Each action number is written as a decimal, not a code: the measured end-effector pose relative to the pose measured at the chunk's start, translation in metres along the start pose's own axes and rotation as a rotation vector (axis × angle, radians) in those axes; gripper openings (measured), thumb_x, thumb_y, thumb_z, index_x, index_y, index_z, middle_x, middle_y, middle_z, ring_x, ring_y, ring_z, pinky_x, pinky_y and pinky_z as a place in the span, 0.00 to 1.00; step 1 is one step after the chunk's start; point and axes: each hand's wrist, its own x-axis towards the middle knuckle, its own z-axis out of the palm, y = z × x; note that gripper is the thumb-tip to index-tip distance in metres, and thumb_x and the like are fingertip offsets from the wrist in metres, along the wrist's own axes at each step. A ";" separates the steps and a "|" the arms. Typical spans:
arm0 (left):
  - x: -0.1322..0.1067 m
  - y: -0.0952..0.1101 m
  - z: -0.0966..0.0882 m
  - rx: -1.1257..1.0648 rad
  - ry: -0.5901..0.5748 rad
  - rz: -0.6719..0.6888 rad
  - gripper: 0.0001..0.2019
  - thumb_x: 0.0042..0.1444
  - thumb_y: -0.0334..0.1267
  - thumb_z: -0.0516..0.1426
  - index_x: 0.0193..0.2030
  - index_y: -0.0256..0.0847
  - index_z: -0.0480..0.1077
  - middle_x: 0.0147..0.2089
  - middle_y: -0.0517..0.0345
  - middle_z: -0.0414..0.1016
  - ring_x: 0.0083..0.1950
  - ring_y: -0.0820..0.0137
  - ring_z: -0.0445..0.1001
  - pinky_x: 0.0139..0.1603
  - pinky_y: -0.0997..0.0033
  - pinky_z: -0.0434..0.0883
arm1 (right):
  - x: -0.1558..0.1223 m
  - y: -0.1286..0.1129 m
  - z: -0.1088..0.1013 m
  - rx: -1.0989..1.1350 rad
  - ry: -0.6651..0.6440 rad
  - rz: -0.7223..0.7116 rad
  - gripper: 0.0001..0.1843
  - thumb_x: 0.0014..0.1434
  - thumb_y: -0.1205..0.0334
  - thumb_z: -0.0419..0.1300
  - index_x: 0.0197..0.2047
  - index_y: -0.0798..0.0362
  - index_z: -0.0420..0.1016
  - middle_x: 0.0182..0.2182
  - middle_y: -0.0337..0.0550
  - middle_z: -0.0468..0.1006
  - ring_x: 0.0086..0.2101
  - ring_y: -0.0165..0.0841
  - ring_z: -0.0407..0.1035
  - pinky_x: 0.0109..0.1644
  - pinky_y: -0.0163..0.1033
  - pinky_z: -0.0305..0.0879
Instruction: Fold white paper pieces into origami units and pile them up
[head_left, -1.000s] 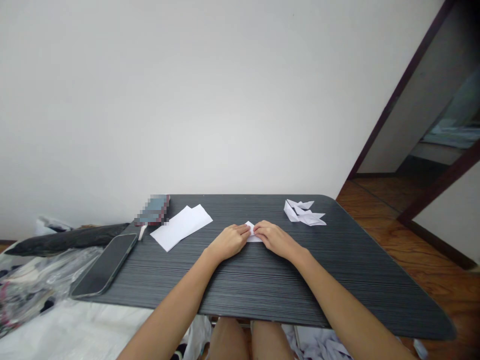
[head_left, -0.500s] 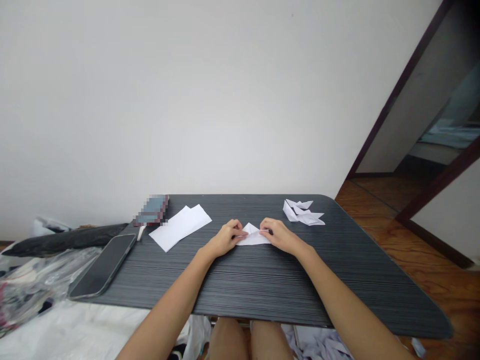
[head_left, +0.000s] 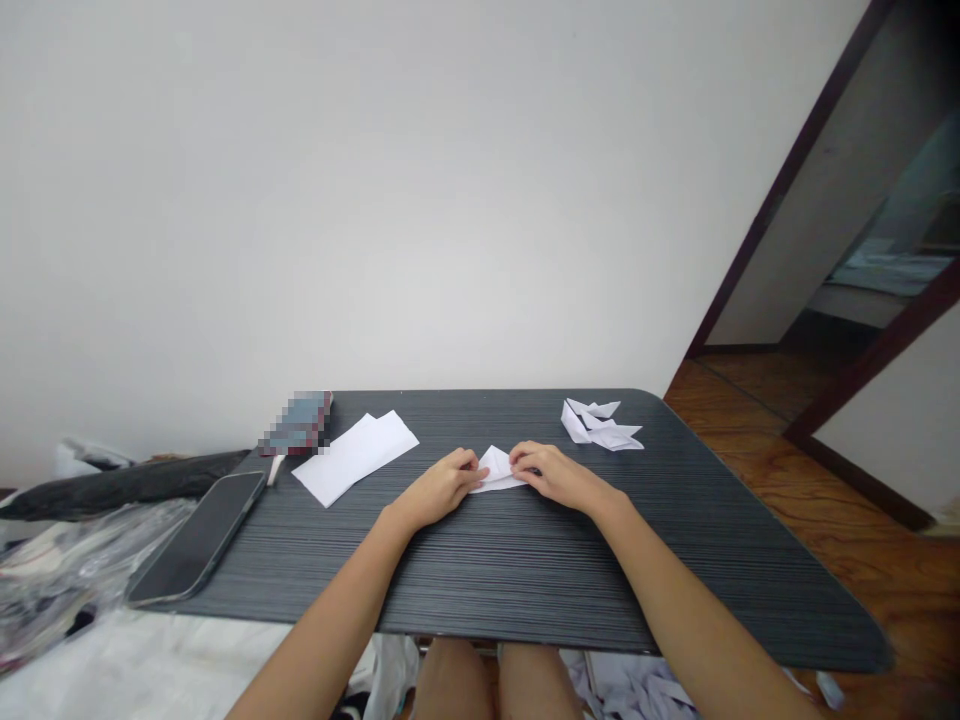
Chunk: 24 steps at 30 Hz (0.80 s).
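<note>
A small folded white paper piece (head_left: 496, 468) lies near the middle of the dark striped table (head_left: 525, 570). My left hand (head_left: 439, 488) pinches its left end with curled fingers. My right hand (head_left: 551, 473) pinches its right end, fingers bent over the paper. Both hands rest on the tabletop, close together, and cover part of the paper.
Several folded white paper shapes (head_left: 600, 425) lie at the back right of the table. Flat white paper strips (head_left: 354, 456) lie at the back left, beside a blurred small box (head_left: 296, 424). A black phone (head_left: 201, 538) lies at the left edge. A doorway opens at the right.
The hands first moved apart, spreading the folded paper wider, then drew a little closer again. The view shifted slightly.
</note>
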 end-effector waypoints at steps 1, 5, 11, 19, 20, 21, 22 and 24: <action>0.001 -0.001 0.001 -0.041 0.032 -0.025 0.15 0.59 0.37 0.43 0.38 0.38 0.69 0.36 0.54 0.64 0.38 0.72 0.62 0.41 0.73 0.61 | 0.000 0.000 0.000 0.010 0.016 0.009 0.10 0.55 0.67 0.50 0.30 0.55 0.72 0.35 0.44 0.71 0.36 0.31 0.65 0.42 0.35 0.59; 0.005 -0.009 0.006 -0.142 0.135 -0.158 0.15 0.56 0.39 0.46 0.27 0.36 0.69 0.32 0.56 0.67 0.36 0.72 0.64 0.39 0.73 0.62 | 0.003 0.000 0.001 0.055 0.079 0.057 0.09 0.56 0.66 0.49 0.30 0.56 0.70 0.30 0.43 0.71 0.33 0.30 0.65 0.39 0.35 0.59; 0.009 -0.013 0.013 -0.092 0.161 -0.348 0.10 0.53 0.38 0.49 0.28 0.36 0.68 0.27 0.57 0.67 0.31 0.71 0.64 0.34 0.70 0.61 | 0.008 0.012 0.013 -0.007 0.102 0.176 0.05 0.52 0.65 0.53 0.27 0.56 0.66 0.31 0.42 0.66 0.33 0.30 0.62 0.39 0.36 0.58; 0.008 0.000 0.016 0.069 0.148 -0.344 0.09 0.52 0.31 0.47 0.40 0.40 0.62 0.33 0.58 0.65 0.38 0.67 0.62 0.40 0.64 0.59 | 0.008 0.005 0.021 -0.111 0.087 0.274 0.01 0.53 0.68 0.50 0.32 0.55 0.61 0.34 0.43 0.61 0.37 0.32 0.61 0.43 0.38 0.57; 0.009 0.003 0.015 0.105 0.149 -0.334 0.10 0.53 0.30 0.46 0.41 0.42 0.62 0.36 0.56 0.64 0.40 0.67 0.61 0.40 0.64 0.58 | 0.008 0.000 0.021 -0.150 0.101 0.299 0.03 0.53 0.70 0.50 0.33 0.55 0.61 0.35 0.45 0.61 0.38 0.33 0.60 0.43 0.38 0.57; 0.009 0.006 0.014 0.142 0.148 -0.320 0.12 0.52 0.28 0.46 0.42 0.43 0.62 0.39 0.55 0.63 0.41 0.66 0.60 0.40 0.63 0.58 | 0.009 -0.006 0.022 -0.206 0.121 0.330 0.05 0.52 0.71 0.51 0.35 0.55 0.61 0.36 0.46 0.61 0.39 0.34 0.59 0.42 0.39 0.57; 0.010 0.008 0.014 0.175 0.142 -0.301 0.13 0.52 0.26 0.45 0.42 0.44 0.63 0.41 0.54 0.61 0.43 0.65 0.59 0.40 0.63 0.58 | 0.010 -0.013 0.022 -0.279 0.146 0.366 0.09 0.51 0.73 0.51 0.37 0.55 0.61 0.36 0.47 0.61 0.38 0.36 0.59 0.40 0.40 0.57; 0.011 0.012 0.013 0.219 0.114 -0.245 0.16 0.50 0.23 0.45 0.41 0.44 0.65 0.43 0.53 0.60 0.44 0.64 0.58 0.40 0.63 0.57 | 0.012 -0.026 0.025 -0.405 0.159 0.355 0.15 0.50 0.76 0.49 0.41 0.53 0.61 0.38 0.48 0.61 0.38 0.37 0.58 0.37 0.40 0.57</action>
